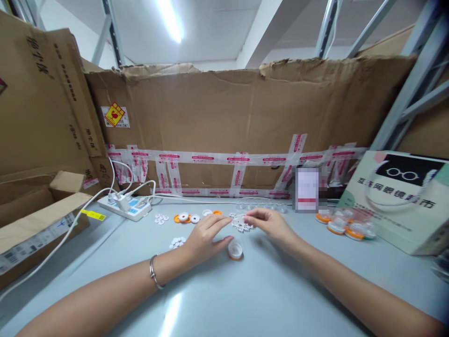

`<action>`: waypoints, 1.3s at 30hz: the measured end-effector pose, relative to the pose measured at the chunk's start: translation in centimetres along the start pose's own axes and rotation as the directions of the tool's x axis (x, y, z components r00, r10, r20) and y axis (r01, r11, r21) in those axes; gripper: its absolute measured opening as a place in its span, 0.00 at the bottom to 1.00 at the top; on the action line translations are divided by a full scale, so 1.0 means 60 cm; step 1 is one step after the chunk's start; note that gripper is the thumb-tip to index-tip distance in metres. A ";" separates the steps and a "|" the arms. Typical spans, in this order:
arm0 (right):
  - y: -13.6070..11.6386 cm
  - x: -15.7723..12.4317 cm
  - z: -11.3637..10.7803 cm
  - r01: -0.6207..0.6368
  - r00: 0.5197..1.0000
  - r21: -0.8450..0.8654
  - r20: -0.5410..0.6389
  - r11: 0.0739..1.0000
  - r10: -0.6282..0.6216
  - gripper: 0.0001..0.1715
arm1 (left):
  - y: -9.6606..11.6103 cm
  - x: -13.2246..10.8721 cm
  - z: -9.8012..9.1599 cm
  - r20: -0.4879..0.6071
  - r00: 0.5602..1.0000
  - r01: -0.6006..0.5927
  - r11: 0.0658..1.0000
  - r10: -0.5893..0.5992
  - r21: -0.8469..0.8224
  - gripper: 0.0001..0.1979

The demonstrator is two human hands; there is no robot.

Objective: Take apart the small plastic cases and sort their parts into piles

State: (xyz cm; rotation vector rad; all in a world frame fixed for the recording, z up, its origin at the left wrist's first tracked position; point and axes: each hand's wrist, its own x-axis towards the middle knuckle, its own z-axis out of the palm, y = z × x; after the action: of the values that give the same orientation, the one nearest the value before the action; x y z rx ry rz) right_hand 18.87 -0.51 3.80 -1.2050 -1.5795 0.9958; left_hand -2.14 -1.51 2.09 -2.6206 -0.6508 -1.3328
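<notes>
My left hand (206, 236) is open, its fingers stretched to the right and its thumb held apart. By that thumb stands a small round container (235, 250) with a clear top and an orange base. My right hand (264, 222) pinches with thumb and forefinger at the edge of a pile of small white plastic pieces (241, 223). What lies between those fingertips is too small to make out. Behind my left hand are white discs (194, 218) and orange rings (177, 218). White round pieces (177, 242) lie beside my left wrist.
Several orange-and-white round containers (336, 226) sit at the right, before a printed box (396, 201). Small white parts (161, 218) lie near a power strip (128, 207) with cables. An open carton (38, 224) stands at the left. A large taped cardboard sheet (228, 117) closes off the back.
</notes>
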 end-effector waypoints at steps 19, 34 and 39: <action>0.088 0.059 -0.153 -0.069 0.984 -0.494 0.110 0.867 0.141 0.09 | 0.005 -0.001 -0.003 0.158 0.987 0.043 0.999 -0.038 -0.033 0.10; 0.013 -0.041 0.033 0.269 0.912 -0.363 0.394 0.892 -0.115 0.23 | 0.023 -0.018 0.022 0.435 0.827 0.395 0.919 -0.357 0.001 0.19; 0.015 -0.040 0.036 0.184 0.921 -0.293 0.385 0.938 -0.060 0.17 | 0.026 -0.017 0.023 0.451 0.800 0.469 0.881 -0.396 -0.058 0.14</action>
State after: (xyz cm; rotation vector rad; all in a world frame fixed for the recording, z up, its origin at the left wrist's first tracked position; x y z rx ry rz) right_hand 17.35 -2.85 1.91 -1.1580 -2.1612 0.9441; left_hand -1.00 -2.82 0.59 -3.0612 -1.3324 -0.9134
